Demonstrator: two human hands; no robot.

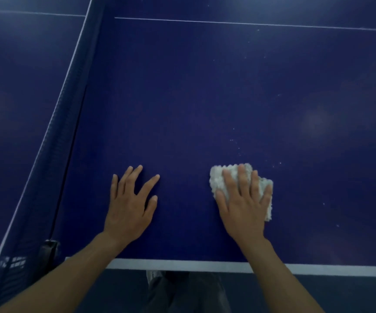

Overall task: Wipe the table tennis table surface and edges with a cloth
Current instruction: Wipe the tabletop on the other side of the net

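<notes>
The dark blue table tennis table fills the view, with a white line along its near edge. A white fluffy cloth lies folded on the surface near that edge. My right hand presses flat on the cloth with straight, spread fingers. My left hand rests flat on the bare surface to the left of the cloth, fingers spread, holding nothing. Small white specks dot the surface beyond and to the right of the cloth.
The net runs diagonally at the left, held by a black clamp at the table edge. A white centre line crosses the far part of the table. Below the near edge I see dark floor and my legs.
</notes>
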